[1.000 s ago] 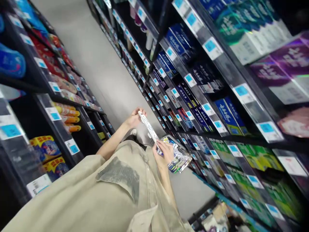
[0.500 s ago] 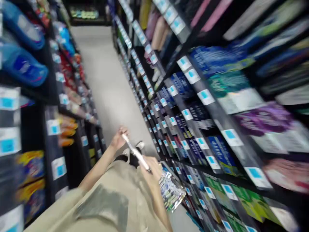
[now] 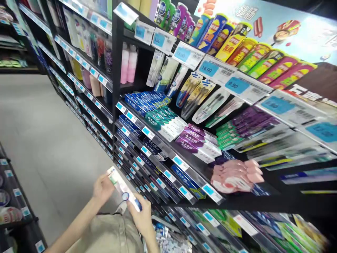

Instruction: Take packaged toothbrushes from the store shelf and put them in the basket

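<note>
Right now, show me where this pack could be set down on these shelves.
Both hands, left hand and right hand, hold the toothbrush pack. Bare shelf lies beside the pink packs, toward the right. The toothpaste boxes sit crowded. The aisle floor is open.

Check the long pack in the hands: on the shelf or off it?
Off. The long pack is held in the aisle between left hand and right hand, clear of the shelf.

Bright even store light, tilted view, motion blur at right edge
</note>
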`<state>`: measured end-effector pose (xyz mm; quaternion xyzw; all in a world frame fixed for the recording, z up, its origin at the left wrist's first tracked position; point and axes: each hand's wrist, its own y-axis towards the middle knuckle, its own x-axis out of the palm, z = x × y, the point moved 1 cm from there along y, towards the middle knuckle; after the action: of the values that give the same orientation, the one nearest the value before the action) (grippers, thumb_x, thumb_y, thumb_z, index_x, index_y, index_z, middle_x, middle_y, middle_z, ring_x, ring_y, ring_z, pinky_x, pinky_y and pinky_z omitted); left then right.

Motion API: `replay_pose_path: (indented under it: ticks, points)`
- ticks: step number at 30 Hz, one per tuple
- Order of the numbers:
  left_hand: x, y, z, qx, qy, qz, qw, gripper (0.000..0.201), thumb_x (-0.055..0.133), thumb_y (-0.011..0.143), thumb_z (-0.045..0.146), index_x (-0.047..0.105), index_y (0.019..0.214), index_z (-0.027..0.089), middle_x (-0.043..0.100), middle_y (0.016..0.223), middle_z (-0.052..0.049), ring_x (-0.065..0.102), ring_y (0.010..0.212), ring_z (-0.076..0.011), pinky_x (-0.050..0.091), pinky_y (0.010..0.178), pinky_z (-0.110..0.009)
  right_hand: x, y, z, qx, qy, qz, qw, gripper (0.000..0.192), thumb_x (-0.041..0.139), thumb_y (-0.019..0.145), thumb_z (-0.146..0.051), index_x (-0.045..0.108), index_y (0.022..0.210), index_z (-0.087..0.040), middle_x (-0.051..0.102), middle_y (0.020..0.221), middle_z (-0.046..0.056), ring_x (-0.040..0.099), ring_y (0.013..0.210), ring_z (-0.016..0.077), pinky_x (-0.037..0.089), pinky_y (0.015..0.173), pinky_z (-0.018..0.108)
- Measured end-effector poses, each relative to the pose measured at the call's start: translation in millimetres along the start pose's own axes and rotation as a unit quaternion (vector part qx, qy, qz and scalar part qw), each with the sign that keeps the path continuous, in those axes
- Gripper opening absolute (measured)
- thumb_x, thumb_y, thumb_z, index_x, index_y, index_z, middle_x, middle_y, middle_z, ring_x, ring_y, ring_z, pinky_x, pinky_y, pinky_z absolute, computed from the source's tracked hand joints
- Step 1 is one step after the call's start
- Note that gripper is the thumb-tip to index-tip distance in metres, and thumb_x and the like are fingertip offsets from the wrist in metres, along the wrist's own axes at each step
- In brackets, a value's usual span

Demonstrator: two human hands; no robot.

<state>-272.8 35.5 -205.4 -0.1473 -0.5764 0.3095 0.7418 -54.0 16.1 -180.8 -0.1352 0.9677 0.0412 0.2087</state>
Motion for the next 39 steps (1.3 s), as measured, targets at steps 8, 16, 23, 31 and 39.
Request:
replay_pose_path:
  ticks: [8, 16, 23, 31, 39]
  points:
    - [68.4, 24, -63, -0.077, -0.026, -0.027, 0.996, 0.023, 0.066, 0.071, 0.016, 0.072, 0.092, 0.018, 0.076, 0.074, -0.004, 0.072, 0.063, -0.0207, 0.06, 0.063, -0.031, -37, 22, 12, 0.116, 0.129, -0.009, 0.985, 0.054, 0.073, 0.079, -0.068, 0.079, 0.102, -0.02, 0.064, 0.055, 0.0, 0.048, 0.038, 0.0139, 0.037, 0.035, 0.024]
    - [81.7, 53, -38, -0.101, -0.049, -0.08, 0.99, 0.044, 0.067, 0.064, 0.016, 0.071, 0.107, 0.022, 0.073, 0.079, -0.001, 0.07, 0.064, -0.0214, 0.061, 0.067, -0.036, -19, 47, 8, 0.17, 0.219, -0.032, 0.96, 0.062, 0.074, 0.078, -0.069, 0.078, 0.114, -0.018, 0.064, 0.055, 0.001, 0.031, 0.032, 0.006, 0.02, 0.036, 0.021]
    - [99.3, 80, 37, -0.111, 0.013, -0.132, 0.985, 0.032, 0.075, 0.069, 0.013, 0.069, 0.099, 0.021, 0.068, 0.084, -0.001, 0.066, 0.072, -0.0155, 0.055, 0.064, -0.027, -3, 114, -34, 0.156, 0.236, 0.084, 0.956, 0.061, 0.077, 0.076, -0.068, 0.08, 0.11, -0.018, 0.06, 0.049, 0.0, 0.031, 0.029, 0.0078, 0.022, 0.031, 0.022]
    - [90.7, 130, 109, -0.124, 0.074, -0.094, 0.985, 0.024, 0.077, 0.069, 0.02, 0.07, 0.092, 0.02, 0.052, 0.077, -0.001, 0.053, 0.067, -0.0148, 0.052, 0.059, -0.028, -31, 241, -129, -0.135, 0.123, 0.294, 0.938, 0.028, 0.067, 0.096, -0.041, 0.071, 0.116, -0.022, 0.065, 0.061, -0.003, 0.046, 0.032, 0.0086, 0.038, 0.032, 0.02]
    - [78.8, 180, 151, -0.116, 0.082, -0.034, 0.989, 0.025, 0.075, 0.068, 0.025, 0.07, 0.092, 0.027, 0.047, 0.077, 0.0, 0.05, 0.067, -0.0157, 0.055, 0.06, -0.028, -35, 330, -209, -0.286, 0.041, 0.408, 0.866, 0.028, 0.063, 0.1, -0.043, 0.062, 0.119, -0.024, 0.065, 0.069, -0.004, 0.05, 0.037, 0.0074, 0.04, 0.032, 0.018]
